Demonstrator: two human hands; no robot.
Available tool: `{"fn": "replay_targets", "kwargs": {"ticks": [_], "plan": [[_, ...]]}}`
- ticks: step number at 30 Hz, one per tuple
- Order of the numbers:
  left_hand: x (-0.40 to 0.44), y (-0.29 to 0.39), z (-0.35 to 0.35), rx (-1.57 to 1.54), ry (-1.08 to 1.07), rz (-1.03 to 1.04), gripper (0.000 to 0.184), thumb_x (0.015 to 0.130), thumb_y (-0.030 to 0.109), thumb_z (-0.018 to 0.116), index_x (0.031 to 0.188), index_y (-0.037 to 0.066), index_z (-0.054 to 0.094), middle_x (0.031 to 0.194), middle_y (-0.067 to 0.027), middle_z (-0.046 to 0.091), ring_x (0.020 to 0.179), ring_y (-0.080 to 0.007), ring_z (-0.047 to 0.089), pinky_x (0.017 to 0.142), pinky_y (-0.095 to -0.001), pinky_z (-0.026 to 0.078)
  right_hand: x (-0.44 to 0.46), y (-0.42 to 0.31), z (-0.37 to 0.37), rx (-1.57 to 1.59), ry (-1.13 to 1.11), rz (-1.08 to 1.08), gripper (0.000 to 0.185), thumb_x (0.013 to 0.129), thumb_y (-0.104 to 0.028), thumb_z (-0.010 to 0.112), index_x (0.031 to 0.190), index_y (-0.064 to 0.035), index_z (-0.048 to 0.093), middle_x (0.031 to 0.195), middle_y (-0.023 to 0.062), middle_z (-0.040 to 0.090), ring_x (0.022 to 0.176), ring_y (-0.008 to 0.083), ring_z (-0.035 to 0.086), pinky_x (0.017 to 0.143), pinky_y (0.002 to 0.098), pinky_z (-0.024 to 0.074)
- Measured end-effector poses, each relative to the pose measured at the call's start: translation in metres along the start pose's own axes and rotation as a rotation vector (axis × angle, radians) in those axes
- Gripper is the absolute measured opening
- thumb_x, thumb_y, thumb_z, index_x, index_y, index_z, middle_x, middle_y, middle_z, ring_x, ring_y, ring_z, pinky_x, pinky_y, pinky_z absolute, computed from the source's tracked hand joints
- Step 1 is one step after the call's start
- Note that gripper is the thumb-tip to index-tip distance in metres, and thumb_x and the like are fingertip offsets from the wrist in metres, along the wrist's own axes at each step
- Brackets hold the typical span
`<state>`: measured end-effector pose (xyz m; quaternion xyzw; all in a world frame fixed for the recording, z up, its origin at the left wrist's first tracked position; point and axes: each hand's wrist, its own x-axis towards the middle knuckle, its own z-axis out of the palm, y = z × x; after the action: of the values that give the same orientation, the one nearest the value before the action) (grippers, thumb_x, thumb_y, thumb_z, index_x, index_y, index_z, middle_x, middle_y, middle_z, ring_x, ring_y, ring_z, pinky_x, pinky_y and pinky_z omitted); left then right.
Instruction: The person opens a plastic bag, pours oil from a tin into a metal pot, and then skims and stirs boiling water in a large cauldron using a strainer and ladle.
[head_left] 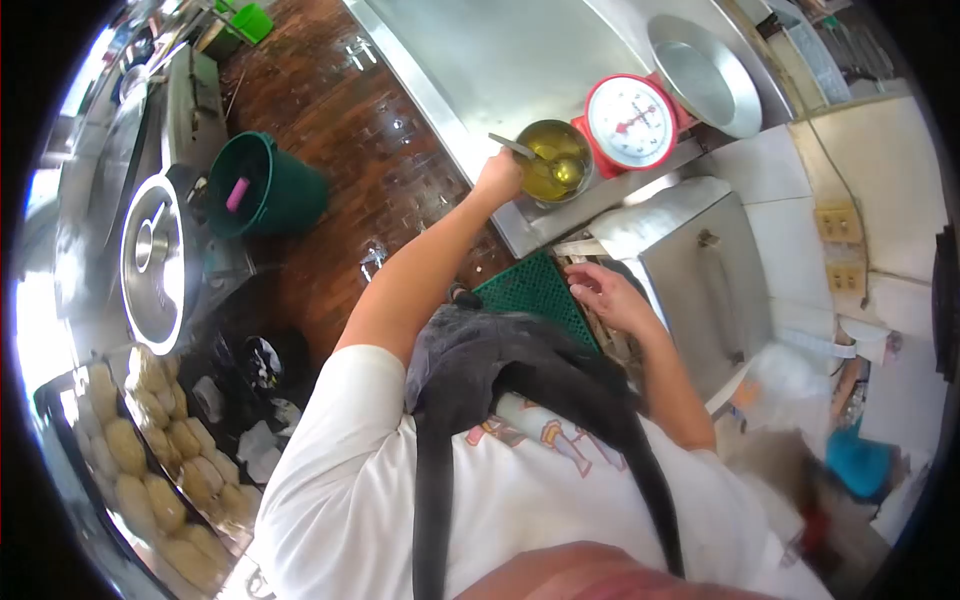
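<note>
Kitchen: steel counter (490,70), dial scale (632,122)

No text is legible; the red scale (632,122), at one o'clock, carries dial markings (too blurred to read).

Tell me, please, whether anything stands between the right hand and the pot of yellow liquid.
In this view, a pale strip and the steel counter edge lie between the right hand and the pot; no loose item visibly blocks the way.

the liquid (541,184) is yellow, the scale (634,124) red (its dial (629,118) white).
</note>
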<state>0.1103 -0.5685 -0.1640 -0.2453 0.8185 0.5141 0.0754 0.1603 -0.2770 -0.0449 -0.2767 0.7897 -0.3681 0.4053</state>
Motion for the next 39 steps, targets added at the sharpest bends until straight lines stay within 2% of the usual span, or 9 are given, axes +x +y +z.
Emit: {"fn": "replay_targets", "kwargs": {"ticks": [9, 11, 15, 19, 20, 22, 29, 32, 39], "plan": [[0.097, -0.018, -0.07, -0.186, -0.615, -0.168, 0.04, 0.099, 0.024, 0.056, 0.11, -0.015, 0.055, 0.077, -0.0197, 0.071, 0.057, -0.0273, 0.071, 0.046, -0.0374, 0.059, 0.161, -0.108, 0.026, -0.025, 0.045, 0.037, 0.036, 0.096, -0.019, 0.065, 0.128, -0.0047, 0.058, 0.108, 0.0117, 0.067, 0.097, 0.0201, 0.066, 0.088, 0.0337, 0.0519], [0.107, -0.028, -0.116, -0.199, -0.722, -0.123, 0.067, 0.1, 0.034, 0.057, 0.142, -0.009, 0.028, 0.077, -0.0177, 0.07, 0.058, -0.0255, 0.07, 0.052, -0.037, 0.061, 0.21, -0.109, 0.039, 0.046, 0.017, 0.007, 0.033, 0.096, -0.02, 0.065, 0.126, -0.0066, 0.06, 0.103, 0.0082, 0.067, 0.092, 0.0172, 0.065, 0.085, 0.0316, 0.0521], [0.098, -0.055, -0.273, 0.012, -0.602, 0.188, 0.035, 0.098, 0.031, 0.058, 0.107, -0.002, 0.065, 0.073, -0.0122, 0.07, 0.055, -0.0217, 0.068, 0.049, -0.0343, 0.057, 0.332, -0.158, 0.06, 0.051, -0.139, 0.05, 0.028, 0.098, -0.023, 0.063, 0.122, -0.0076, 0.064, 0.098, 0.0055, 0.066, 0.09, 0.0141, 0.063, 0.083, 0.0294, 0.0512], [0.087, -0.16, -0.41, -0.033, -0.698, -0.092, 0.034, 0.098, 0.032, 0.054, 0.094, 0.002, 0.068, 0.071, -0.0094, 0.064, 0.054, -0.017, 0.061, 0.053, -0.0336, 0.052, 0.48, -0.182, 0.068, -0.037, -0.286, -0.153, 0.027, 0.1, -0.026, 0.06, 0.116, -0.0066, 0.068, 0.1, 0.0044, 0.069, 0.092, 0.0133, 0.062, 0.085, 0.029, 0.0495], [0.077, -0.204, -0.436, 0.058, -0.594, 0.248, 0.04, 0.1, 0.039, 0.054, 0.102, 0.002, 0.067, 0.081, -0.0116, 0.065, 0.057, -0.0182, 0.061, 0.059, -0.0355, 0.052, 0.515, -0.189, 0.072, 0.001, -0.41, -0.191, 0.027, 0.101, -0.027, 0.058, 0.115, -0.0063, 0.068, 0.102, 0.0063, 0.07, 0.098, 0.0163, 0.063, 0.087, 0.0308, 0.0497], [0.034, -0.187, -0.506, 0.051, -0.452, -0.185, 0.042, 0.102, 0.044, 0.052, 0.112, 0.004, 0.061, 0.095, -0.014, 0.066, 0.093, -0.0243, 0.062, 0.081, -0.0378, 0.05, 0.583, -0.218, 0.075, -0.222, -0.669, -0.097, 0.032, 0.101, -0.035, 0.055, 0.111, -0.0072, 0.069, 0.103, 0.0089, 0.071, 0.098, 0.0205, 0.065, 0.087, 0.033, 0.05], [-0.018, -0.214, -0.581, -0.077, 0.055, -0.154, 0.033, 0.085, 0.007, 0.058, 0.117, 0.0, 0.062, 0.093, -0.0207, 0.066, 0.087, -0.0282, 0.067, 0.078, -0.0403, 0.051, 0.741, -0.329, 0.071, -0.622, -0.893, 0.084, 0.045, 0.1, -0.051, 0.052, 0.11, -0.0081, 0.063, 0.099, 0.012, 0.069, 0.093, 0.0242, 0.064, 0.082, 0.0365, 0.0499], [0.038, -0.226, -0.633, -0.099, 0.281, -0.258, 0.027, 0.08, 0.005, 0.063, 0.107, 0.0, 0.066, 0.092, -0.024, 0.067, 0.092, -0.0451, 0.063, 0.077, -0.0418, 0.051, 0.825, -0.366, 0.077, -0.632, -0.946, 0.132, 0.041, 0.102, -0.047, 0.05, 0.105, -0.0085, 0.065, 0.093, 0.0094, 0.069, 0.089, 0.0187, 0.063, 0.081, 0.0352, 0.0498], [0.171, -0.29, -0.809, -0.344, 0.21, -0.038, 0.024, 0.068, -0.001, 0.062, 0.091, -0.003, 0.065, 0.083, -0.0246, 0.064, 0.082, -0.0407, 0.063, 0.072, -0.0409, 0.049, 0.968, -0.417, 0.063, -0.425, -0.902, 0.176, 0.039, 0.104, -0.043, 0.049, 0.103, -0.0086, 0.067, 0.09, 0.0011, 0.068, 0.086, 0.0123, 0.06, 0.083, 0.0322, 0.0487]]}}
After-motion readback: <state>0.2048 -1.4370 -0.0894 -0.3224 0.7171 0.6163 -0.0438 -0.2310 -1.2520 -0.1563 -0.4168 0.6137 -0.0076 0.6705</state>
